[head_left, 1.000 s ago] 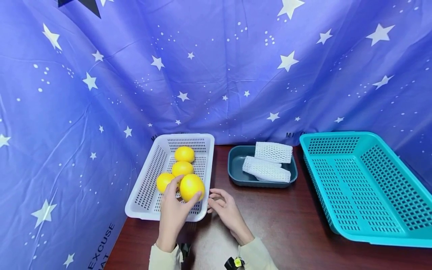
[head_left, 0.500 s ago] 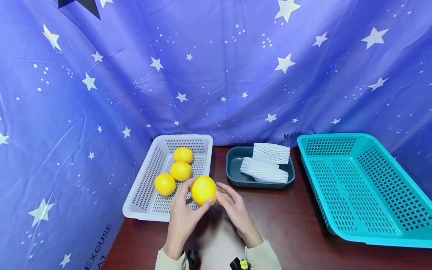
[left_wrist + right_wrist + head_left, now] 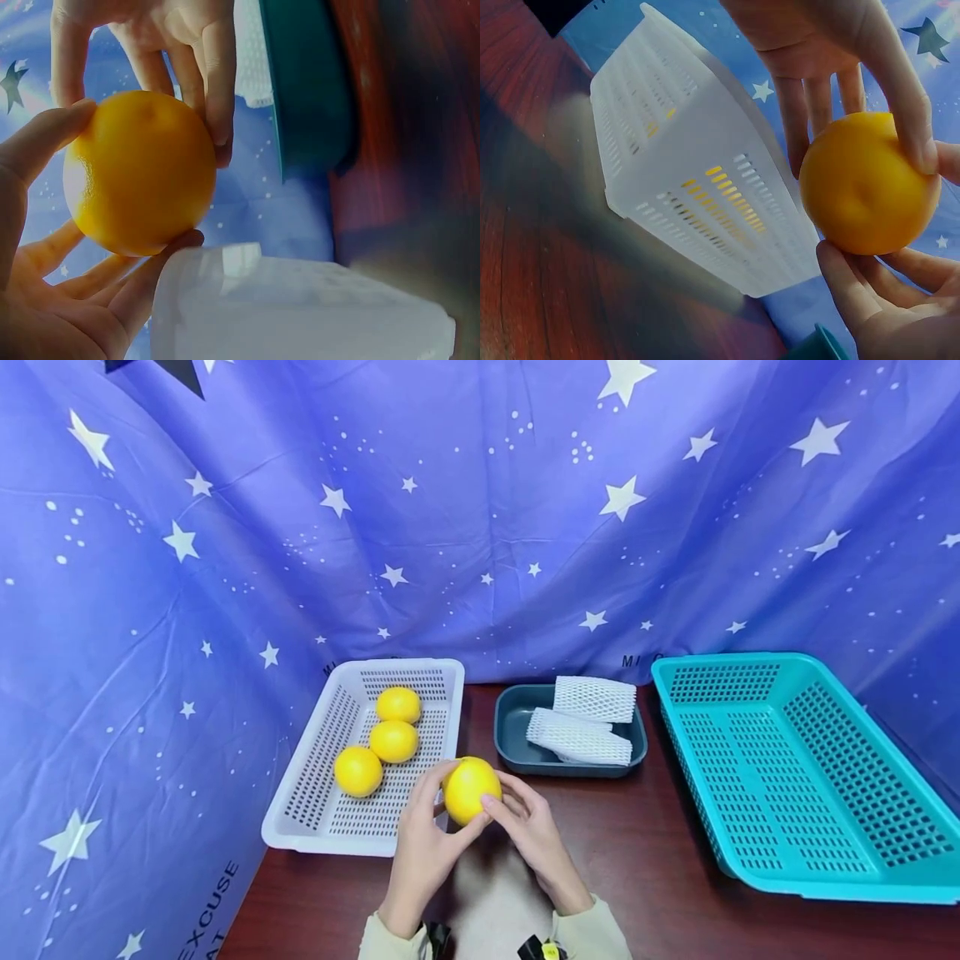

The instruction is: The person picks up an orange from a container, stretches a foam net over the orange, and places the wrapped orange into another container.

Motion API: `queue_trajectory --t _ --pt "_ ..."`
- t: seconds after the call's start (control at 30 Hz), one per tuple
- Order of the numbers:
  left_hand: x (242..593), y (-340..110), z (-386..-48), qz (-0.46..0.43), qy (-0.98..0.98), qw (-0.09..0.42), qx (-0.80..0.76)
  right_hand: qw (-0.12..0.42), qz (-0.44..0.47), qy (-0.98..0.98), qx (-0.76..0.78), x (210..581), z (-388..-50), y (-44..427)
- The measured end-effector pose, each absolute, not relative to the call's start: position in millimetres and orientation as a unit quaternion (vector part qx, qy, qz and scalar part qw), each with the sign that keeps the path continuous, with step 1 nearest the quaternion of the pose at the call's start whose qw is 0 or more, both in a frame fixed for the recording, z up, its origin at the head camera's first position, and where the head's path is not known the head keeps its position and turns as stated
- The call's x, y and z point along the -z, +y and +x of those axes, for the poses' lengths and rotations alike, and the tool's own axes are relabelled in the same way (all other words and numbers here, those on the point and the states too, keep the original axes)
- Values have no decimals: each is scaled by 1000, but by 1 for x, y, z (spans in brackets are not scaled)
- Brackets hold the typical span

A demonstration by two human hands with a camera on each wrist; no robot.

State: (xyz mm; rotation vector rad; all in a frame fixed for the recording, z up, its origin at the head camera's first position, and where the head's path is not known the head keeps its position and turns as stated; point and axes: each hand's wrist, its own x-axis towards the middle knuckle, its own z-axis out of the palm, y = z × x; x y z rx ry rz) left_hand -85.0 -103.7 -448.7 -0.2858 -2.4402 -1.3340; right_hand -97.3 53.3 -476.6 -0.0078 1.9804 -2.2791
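Between both hands, a yellow round fruit [image 3: 471,790] is held above the table's near part, just right of the white basket [image 3: 300,841]. The left hand [image 3: 426,852] grips its left side with thumb and fingers curled round it. From the other side the right hand [image 3: 542,842] touches it, thumb on the front and fingers behind. In the left wrist view the fruit [image 3: 142,174] shows whole, with fingers from both hands on its skin. The right wrist view has the fruit [image 3: 868,186] between the two hands too. Three similar fruits [image 3: 357,772] lie in the white basket.
A dark blue-grey tray [image 3: 513,758] at the back middle holds two white foam net sleeves [image 3: 595,699]. A large teal basket [image 3: 757,777] stands at the right. Behind the brown table [image 3: 622,877] hangs a blue curtain with stars.
The left hand has lifted the fruit out of the white basket and moved it right. The right hand has come up from beside the basket's rim onto the fruit.
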Motion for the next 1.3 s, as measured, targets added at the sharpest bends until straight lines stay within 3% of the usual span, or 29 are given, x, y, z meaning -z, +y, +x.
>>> queue_trajectory --t 0.33,0.6,1.3 --pt "455 -92 -87 -105 -865 145 468 61 5 644 762 474 -94 69" --pt "462 -82 -90 -119 -858 94 490 54 -2 674 737 474 -93 86" --pt "485 -59 -92 -168 -884 115 421 41 -27 739 671 485 -91 115"
